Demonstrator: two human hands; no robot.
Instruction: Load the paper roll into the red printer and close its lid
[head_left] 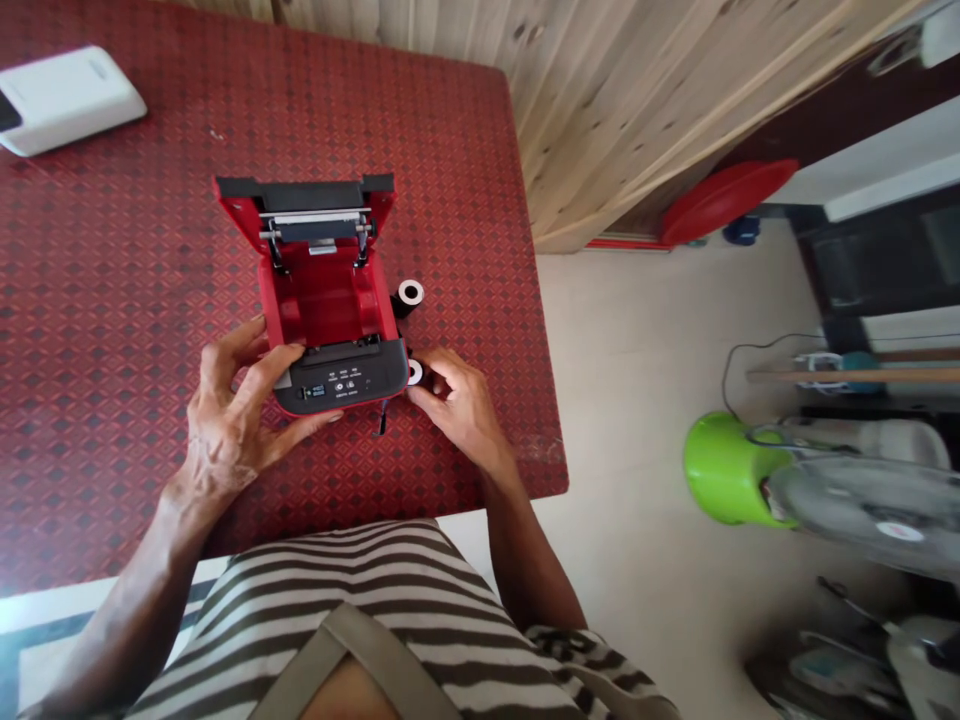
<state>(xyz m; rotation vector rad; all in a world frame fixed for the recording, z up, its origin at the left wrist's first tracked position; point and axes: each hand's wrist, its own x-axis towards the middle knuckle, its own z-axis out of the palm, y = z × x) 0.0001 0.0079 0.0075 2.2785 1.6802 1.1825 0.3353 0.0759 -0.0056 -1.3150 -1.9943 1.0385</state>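
A red and black label printer (341,375) stands on the table with its lid (315,215) tipped up, showing a bare red compartment (326,305) inside. My left hand (236,405) grips the printer's front left corner, thumb along the front edge and fingers on the side and panel. At the right side of the printer, my right hand (457,400) is closed around a small black roll with a white core (415,372), partly covered by the fingers. Just beyond it, a second black roll with a white core (409,293) rests beside the printer.
The red patterned table (480,250) ends on the right above a pale floor (622,380). A white power bank-like device (71,100) lies at the far left. Wooden panelling (600,90) borders the back. On the floor side are a green bucket (731,470) and a fan (877,515).
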